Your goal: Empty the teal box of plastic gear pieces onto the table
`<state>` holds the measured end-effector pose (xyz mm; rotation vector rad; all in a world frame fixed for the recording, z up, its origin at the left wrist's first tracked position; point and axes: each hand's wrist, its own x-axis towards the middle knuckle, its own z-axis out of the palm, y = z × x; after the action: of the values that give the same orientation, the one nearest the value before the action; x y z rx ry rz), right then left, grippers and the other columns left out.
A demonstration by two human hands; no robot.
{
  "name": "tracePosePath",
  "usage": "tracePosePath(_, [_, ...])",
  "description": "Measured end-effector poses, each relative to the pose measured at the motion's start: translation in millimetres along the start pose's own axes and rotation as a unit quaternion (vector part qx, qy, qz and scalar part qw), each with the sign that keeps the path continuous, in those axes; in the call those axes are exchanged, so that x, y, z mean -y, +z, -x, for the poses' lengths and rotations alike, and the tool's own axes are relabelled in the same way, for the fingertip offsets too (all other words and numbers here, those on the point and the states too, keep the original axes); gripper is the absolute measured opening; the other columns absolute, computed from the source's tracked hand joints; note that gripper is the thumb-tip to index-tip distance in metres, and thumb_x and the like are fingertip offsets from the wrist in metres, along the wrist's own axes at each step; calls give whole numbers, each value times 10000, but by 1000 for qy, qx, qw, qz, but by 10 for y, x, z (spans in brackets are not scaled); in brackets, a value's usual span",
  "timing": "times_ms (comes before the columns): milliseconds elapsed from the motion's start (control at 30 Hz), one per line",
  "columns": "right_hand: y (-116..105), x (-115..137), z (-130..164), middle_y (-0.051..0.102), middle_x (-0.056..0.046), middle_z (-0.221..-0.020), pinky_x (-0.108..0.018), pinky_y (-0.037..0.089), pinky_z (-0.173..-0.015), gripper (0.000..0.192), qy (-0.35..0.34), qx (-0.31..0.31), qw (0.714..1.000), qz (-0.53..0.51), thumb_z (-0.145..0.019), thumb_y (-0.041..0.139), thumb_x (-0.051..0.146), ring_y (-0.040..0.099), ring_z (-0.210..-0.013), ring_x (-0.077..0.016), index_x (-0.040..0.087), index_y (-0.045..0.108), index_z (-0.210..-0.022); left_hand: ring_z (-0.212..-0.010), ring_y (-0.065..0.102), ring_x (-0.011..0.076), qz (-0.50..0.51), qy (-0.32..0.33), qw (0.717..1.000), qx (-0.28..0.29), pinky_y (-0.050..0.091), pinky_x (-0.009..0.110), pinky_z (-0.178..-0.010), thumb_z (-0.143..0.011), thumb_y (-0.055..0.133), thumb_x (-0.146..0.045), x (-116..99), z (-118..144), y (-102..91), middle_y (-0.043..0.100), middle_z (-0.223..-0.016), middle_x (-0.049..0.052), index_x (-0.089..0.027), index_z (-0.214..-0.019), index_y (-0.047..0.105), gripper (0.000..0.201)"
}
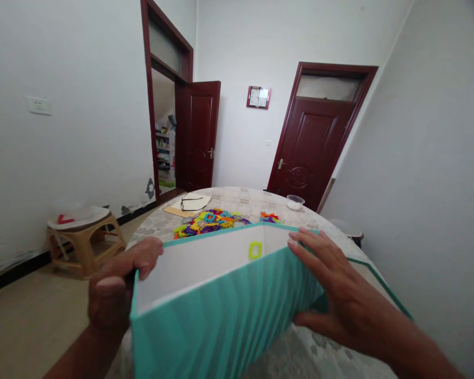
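A teal box [221,300] with a wavy striped side and white inside is held up tilted in front of me, its open top facing up. My left hand [120,284] grips its left end, with fingers over the rim. My right hand [339,284] holds the right end, fingertips on the upper rim and thumb lower on the side. Inside, a yellow-green square frame piece [255,250] shows against the white wall. The box's bottom is hidden. Beyond it lies a pile of colourful plastic gear pieces [209,222], with a smaller cluster of pieces [269,217] to the right.
A teal-edged lid or tray [391,287] lies at right, partly behind my right arm. Glasses [191,203] rest on papers [177,209] at the far left of the round table [237,196]. A clear bowl [295,202] stands far right. A tan stool [86,245] is left.
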<state>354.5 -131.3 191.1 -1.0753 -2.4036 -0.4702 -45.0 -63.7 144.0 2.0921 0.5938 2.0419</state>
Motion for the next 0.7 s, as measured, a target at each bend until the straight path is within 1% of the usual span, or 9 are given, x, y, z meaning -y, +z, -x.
tracePosePath(67, [89, 24, 65, 410, -151, -1617, -726, 218, -1247, 920, -30, -2, 999, 32, -823, 826, 450, 371, -1498, -429, 291, 365, -1604, -582, 467, 208, -20, 49, 999, 12, 519, 461, -711, -1000, 339, -712, -114, 57, 23, 445, -583, 17, -232, -661, 463, 601])
tracePosePath(133, [195, 33, 146, 462, -129, -1572, -729, 224, -1242, 800, -62, -13, 997, 44, -856, 801, 329, 402, -1481, -403, 327, 419, -1558, -549, 466, 209, -63, 102, 992, 33, 522, 479, -689, -1022, 303, -678, -239, 114, 23, 460, -579, 17, -241, -682, 468, 577])
tracePosePath(200, [297, 27, 231, 521, -128, -1500, -712, 254, -1240, 758, -81, -23, 996, 30, -873, 780, 282, 447, -1446, -380, 317, 429, -1544, -531, 490, 211, -114, 142, 981, 67, 528, 478, -669, -1044, 303, -607, -362, 163, 8, 494, -575, 20, -247, -704, 487, 529])
tracePosePath(267, [369, 19, 293, 589, -140, -1391, -695, 274, -1239, 753, -71, -23, 997, 11, -888, 767, 293, 519, -1370, -360, 270, 418, -1554, -531, 530, 217, -156, 169, 968, 97, 541, 474, -664, -1044, 341, -545, -459, 218, -14, 540, -576, 25, -250, -729, 519, 468])
tracePosePath(367, [408, 38, 298, 661, -122, -1225, -635, 339, -1223, 637, -45, 14, 999, -15, -917, 741, 326, 620, -1208, -314, 232, 493, -1496, -565, 588, 242, -181, 141, 964, 131, 568, 487, -700, -1009, 433, -558, -501, 336, -38, 600, -600, 39, -265, -750, 578, 418])
tracePosePath(433, [401, 85, 243, 683, -99, -1151, -547, 445, -1155, 437, -41, 57, 997, -43, -941, 715, 341, 654, -1123, -280, 242, 598, -1351, -587, 605, 249, -176, 103, 969, 142, 579, 487, -730, -1000, 450, -598, -447, 430, -52, 608, -609, 42, -275, -726, 599, 449])
tracePosePath(500, [379, 153, 163, 689, -82, -1104, -444, 536, -1019, 225, -39, 97, 992, -74, -970, 675, 325, 667, -1054, -248, 251, 648, -1180, -587, 600, 239, -166, 96, 971, 146, 580, 471, -728, -1006, 430, -626, -352, 517, -76, 600, -609, 40, -269, -696, 599, 501])
tracePosePath(600, [334, 255, 38, 678, -78, -1073, -385, 537, -906, 109, -41, 119, 986, -107, -995, 613, 268, 647, -993, -226, 248, 637, -1099, -575, 577, 225, -146, 113, 972, 144, 569, 454, -709, -1010, 371, -675, -220, 611, -133, 583, -610, 36, -249, -695, 566, 564])
tracePosePath(700, [316, 296, -96, 659, -89, -1026, -407, 491, -888, 111, -62, 77, 987, -123, -994, 563, 264, 609, -958, -243, 229, 608, -1090, -548, 536, 212, -109, 80, 983, 123, 553, 438, -687, -1028, 304, -665, -171, 658, -172, 542, -588, 25, -244, -686, 509, 580])
